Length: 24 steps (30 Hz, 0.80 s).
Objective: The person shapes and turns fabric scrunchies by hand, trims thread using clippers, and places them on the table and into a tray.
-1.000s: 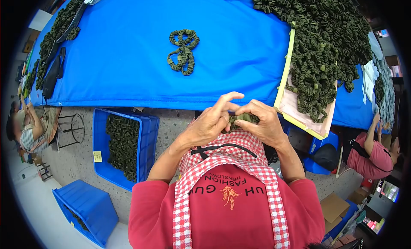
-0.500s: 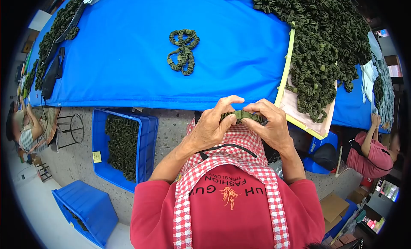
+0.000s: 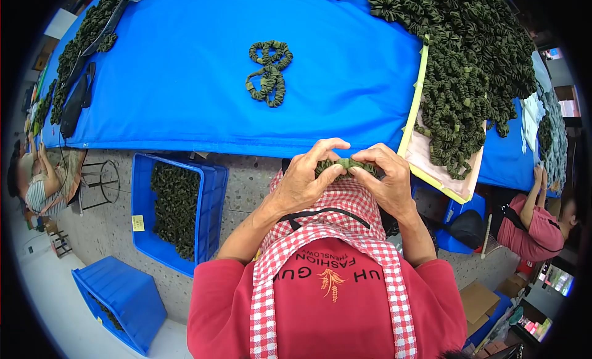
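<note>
Between my two hands is a dark green scrunchie (image 3: 346,164), held in front of the red checked apron near the table edge. My left hand (image 3: 308,176) pinches one side of it between thumb and fingers. On the other side, my right hand (image 3: 385,174) grips it the same way, its thumb close to the left thumb. Part of the scrunchie is hidden behind my fingers. Beyond my hands, a few gathered green scrunchies (image 3: 269,75) lie together on the blue table cover (image 3: 185,69).
A large heap of green scrunchies (image 3: 459,81) spills into a yellow-edged tray (image 3: 425,168) at the right. Blue crates (image 3: 213,217) holding more stand on the floor at the left. One person (image 3: 46,180) sits far left, another (image 3: 533,220) far right.
Both hands stay in almost the same place, and the scrunchie between them looks more bunched up. The whole view has shifted slightly.
</note>
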Motion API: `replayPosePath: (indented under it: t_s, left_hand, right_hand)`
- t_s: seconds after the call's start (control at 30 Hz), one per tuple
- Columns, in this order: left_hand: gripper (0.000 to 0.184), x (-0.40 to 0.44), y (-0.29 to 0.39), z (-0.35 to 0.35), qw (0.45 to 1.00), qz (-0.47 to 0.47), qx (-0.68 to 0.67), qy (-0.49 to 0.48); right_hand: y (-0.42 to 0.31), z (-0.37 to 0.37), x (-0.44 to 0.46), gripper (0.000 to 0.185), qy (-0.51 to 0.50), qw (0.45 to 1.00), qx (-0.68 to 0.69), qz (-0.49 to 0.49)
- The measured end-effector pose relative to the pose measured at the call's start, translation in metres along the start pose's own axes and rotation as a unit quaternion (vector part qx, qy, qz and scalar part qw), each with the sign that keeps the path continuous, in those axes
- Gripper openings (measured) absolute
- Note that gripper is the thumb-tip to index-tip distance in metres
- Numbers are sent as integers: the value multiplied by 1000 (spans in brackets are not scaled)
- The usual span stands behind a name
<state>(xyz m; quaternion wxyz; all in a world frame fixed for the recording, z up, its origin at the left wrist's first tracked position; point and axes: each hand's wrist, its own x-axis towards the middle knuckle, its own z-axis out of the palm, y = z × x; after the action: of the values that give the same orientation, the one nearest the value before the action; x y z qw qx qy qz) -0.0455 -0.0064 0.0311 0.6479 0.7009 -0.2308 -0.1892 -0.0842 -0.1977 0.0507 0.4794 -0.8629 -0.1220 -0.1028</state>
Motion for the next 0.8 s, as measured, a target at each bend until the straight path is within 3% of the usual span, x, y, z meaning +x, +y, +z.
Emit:
replayPosePath:
  t_s: [0.07,0.2,0.8]
  left_hand:
    - [35,0,-1,0,1000,-11,1,2]
    - [25,3,-12,4,989,117,68,64]
    - [16,1,-13,11,997,55,-11,60]
  right_hand:
    - [0,1,0,21,1,1000,0,-2]
    - [0,2,0,19,6,1000,-7,2]
    - [-1,-2,4,14,-41,999,30,4]
